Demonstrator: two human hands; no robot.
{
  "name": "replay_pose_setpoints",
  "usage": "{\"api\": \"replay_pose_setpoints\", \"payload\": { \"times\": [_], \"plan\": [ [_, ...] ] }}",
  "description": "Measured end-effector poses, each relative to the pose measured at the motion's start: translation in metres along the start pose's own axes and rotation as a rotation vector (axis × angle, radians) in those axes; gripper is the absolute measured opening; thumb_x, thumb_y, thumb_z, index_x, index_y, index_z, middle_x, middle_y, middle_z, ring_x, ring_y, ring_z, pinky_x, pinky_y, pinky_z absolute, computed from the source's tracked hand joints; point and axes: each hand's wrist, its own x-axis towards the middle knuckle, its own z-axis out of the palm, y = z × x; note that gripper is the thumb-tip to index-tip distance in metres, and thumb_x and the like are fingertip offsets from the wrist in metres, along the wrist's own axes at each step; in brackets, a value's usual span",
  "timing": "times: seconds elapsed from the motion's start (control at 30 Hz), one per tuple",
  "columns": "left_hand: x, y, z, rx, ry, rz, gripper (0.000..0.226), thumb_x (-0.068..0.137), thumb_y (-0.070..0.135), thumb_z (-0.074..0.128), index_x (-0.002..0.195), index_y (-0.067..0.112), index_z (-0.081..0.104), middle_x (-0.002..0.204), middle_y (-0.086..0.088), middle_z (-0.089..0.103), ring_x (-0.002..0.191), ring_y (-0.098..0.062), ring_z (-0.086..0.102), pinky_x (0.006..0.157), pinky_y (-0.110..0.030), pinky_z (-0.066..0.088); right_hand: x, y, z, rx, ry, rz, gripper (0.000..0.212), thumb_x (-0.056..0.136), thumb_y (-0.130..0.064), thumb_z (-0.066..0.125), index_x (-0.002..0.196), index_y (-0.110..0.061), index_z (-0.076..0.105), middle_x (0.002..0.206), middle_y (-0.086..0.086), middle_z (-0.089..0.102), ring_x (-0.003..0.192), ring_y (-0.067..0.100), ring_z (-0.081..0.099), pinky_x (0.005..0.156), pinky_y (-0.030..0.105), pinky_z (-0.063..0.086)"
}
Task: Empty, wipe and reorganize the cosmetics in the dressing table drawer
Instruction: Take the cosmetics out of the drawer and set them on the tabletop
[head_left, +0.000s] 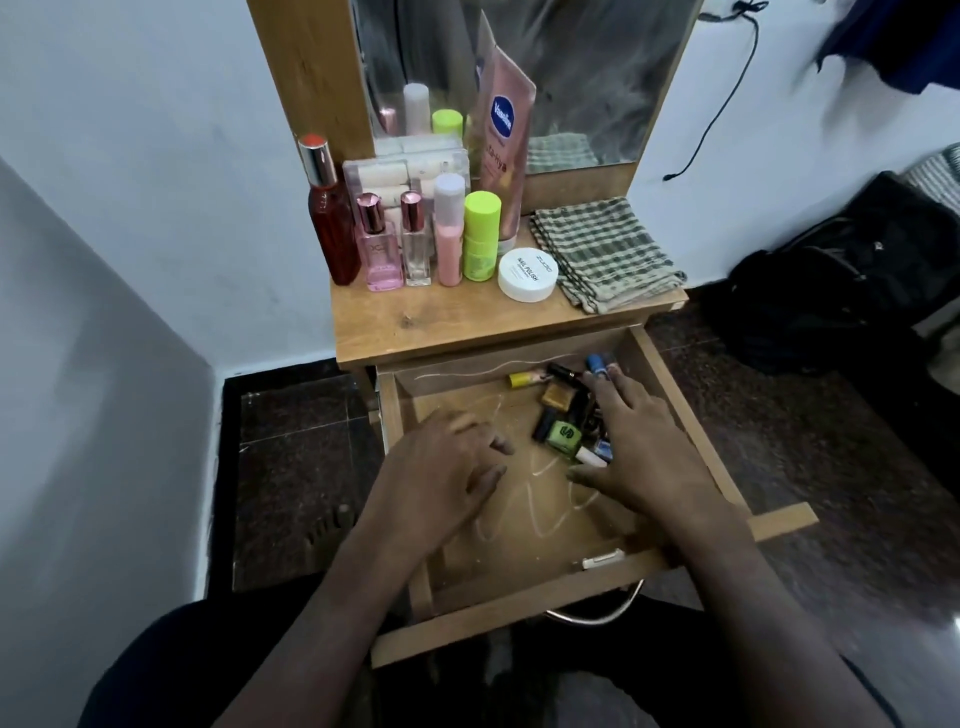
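Below, both of my hands reach into the open drawer (691, 415) of the dressing table (447, 317). My left hand (441, 478) hovers over the bare left half of the drawer floor, fingers loosely curled and blurred, gripping nothing I can make out. My right hand (639, 452) lies spread over a cluster of small cosmetics in the drawer's far right part, fingers straight and apart, resting on or just above them; I cannot tell whether they touch. Among that cluster I see a green polish bottle (563, 435) beside the thumb, a gold bottle (558, 396) beyond it, a yellow tube (522, 379) near the back wall and a blue tube (597, 364) at my fingertips. A white stick (602, 560) lies alone against the drawer's front wall. Pale chalky streaks (540, 493) mark the drawer floor.

On the tabletop stand a red bottle (330, 218), a pink perfume (382, 249), a clear perfume (415, 244), a pink spray (449, 234) and a lime stick (480, 234), with a white jar (527, 274) just beside them and a tall pink lotion tube (504, 135) leaning on the mirror (597, 78). A folded checked cloth (605, 254) lies at the right end of the tabletop, touching nothing in the drawer.
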Motion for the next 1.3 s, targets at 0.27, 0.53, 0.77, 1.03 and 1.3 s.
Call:
{"api": "replay_pose_setpoints", "payload": {
  "times": [0.27,0.53,0.77,1.03,1.3],
  "plan": [
    [0.035,-0.004,0.004,0.014,-0.01,0.012,0.02,0.1,0.046,0.063,0.119,0.041,0.064,0.12,0.019,0.06,0.114,-0.003,0.053,0.081,-0.025,0.042,0.038,-0.015,-0.015,-0.255,-0.088,-0.025,0.122,0.068,-0.054,0.091,0.159,-0.038,0.012,0.157,0.022,0.028,0.145,0.045,0.029,0.104,0.055,0.05],
    [0.037,-0.01,0.01,0.165,-0.106,-0.056,0.049,0.097,0.048,0.068,0.141,0.032,0.053,0.134,0.008,0.061,0.119,-0.014,0.062,0.076,-0.025,0.047,0.035,-0.038,-0.002,-0.121,-0.136,-0.214,0.099,0.072,-0.051,0.09,0.151,-0.033,0.031,0.155,0.016,0.032,0.145,0.046,0.034,0.111,0.059,0.046],
    [0.037,-0.007,0.01,0.217,-0.087,-0.163,0.053,0.091,0.028,0.079,0.139,0.024,0.056,0.124,-0.002,0.068,0.111,-0.023,0.069,0.082,-0.04,0.062,0.041,-0.034,0.008,0.102,0.006,-0.22,0.081,0.071,-0.035,0.093,0.142,-0.022,0.056,0.14,0.009,0.053,0.131,0.032,0.051,0.109,0.039,0.047],
    [0.037,-0.006,0.007,0.064,0.062,-0.171,0.028,0.097,0.025,0.073,0.125,0.021,0.073,0.113,0.001,0.07,0.099,-0.012,0.067,0.081,-0.024,0.056,0.042,-0.005,0.012,0.184,0.174,-0.237,0.029,0.081,-0.016,0.085,0.102,-0.032,0.074,0.114,-0.002,0.062,0.11,0.019,0.06,0.092,0.036,0.055],
    [0.035,-0.005,-0.006,-0.152,0.238,-0.154,0.02,0.099,0.024,0.071,0.118,0.022,0.075,0.109,0.007,0.067,0.093,-0.001,0.059,0.078,0.001,0.039,0.039,-0.019,0.013,0.078,0.044,-0.28,0.032,0.087,-0.028,0.08,0.117,-0.035,0.071,0.13,0.003,0.059,0.124,0.027,0.057,0.1,0.047,0.054]
  ]
}}
